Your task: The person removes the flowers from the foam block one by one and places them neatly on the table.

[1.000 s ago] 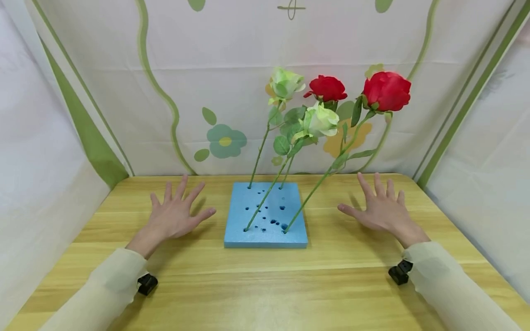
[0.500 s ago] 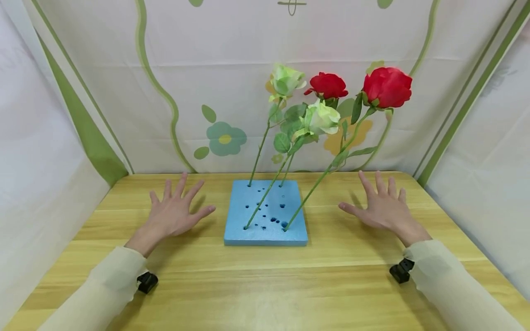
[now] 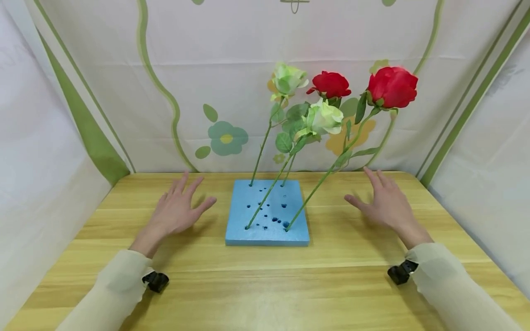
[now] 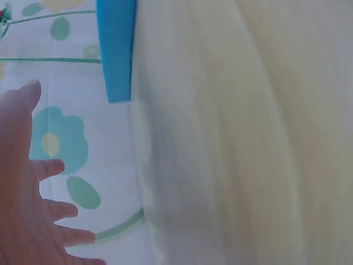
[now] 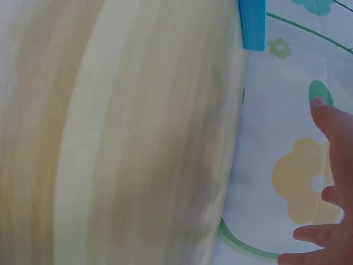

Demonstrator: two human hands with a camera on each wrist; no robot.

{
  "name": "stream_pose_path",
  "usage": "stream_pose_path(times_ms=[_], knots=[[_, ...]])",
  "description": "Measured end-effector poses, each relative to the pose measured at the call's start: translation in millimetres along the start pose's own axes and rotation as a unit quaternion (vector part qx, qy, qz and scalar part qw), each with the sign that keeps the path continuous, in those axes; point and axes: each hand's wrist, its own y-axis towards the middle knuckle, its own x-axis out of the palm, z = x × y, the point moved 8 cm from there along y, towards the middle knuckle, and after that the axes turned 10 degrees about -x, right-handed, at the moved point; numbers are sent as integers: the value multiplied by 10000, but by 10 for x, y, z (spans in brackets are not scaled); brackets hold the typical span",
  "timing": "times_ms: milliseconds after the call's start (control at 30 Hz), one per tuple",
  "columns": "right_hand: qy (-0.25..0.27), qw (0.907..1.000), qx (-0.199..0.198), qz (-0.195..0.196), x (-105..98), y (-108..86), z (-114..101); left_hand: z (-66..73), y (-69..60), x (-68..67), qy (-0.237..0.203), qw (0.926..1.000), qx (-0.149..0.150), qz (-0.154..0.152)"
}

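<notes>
Spacing the left grip (image 3: 175, 212) and right grip (image 3: 387, 206), both empty with fingers extended, well apart from the blue perforated block (image 3: 265, 237) between them should best spare its two pale-green roses (image 3: 325, 118) and two red flowers (image 3: 393, 87) any knock.

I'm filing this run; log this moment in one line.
left hand: empty; right hand: empty; blue block: four flowers inserted, leaning

Without a readable word, label, brand, number or sign in any view, from blue block (image 3: 267, 236) to patterned backdrop (image 3: 227, 41) to wooden tabletop (image 3: 269, 289).
</notes>
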Motion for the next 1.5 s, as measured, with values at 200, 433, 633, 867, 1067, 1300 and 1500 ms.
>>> stream_pose_path(times_ms=[200, 433, 633, 867, 1067, 1300, 1500], knots=[[716, 9963, 176, 448, -42, -43, -27, 122, -10, 51, -1097, 9935, 275, -105], [1945, 9766, 268, 876, -52, -131, -255, 338, -81, 182, -1688, 9822, 671, -479], [3194, 9422, 501, 885, 32, -140, -536, 494, -160, 312, -1786, 9759, 931, -840], [4153, 9056, 645, 570, 195, -132, -866, 587, -232, 422, -1730, 9697, 1105, -1325], [4844, 8713, 640, 458, 290, -114, -1047, 604, -272, 479, -1569, 9691, 1046, -1589], [5268, 8486, 332, 346, 329, -102, -1205, 606, -290, 514, -1447, 9690, 1033, -1716], [5604, 8278, -24, 256, 393, -97, -1307, 606, -319, 547, -1343, 9670, 1018, -1912]])
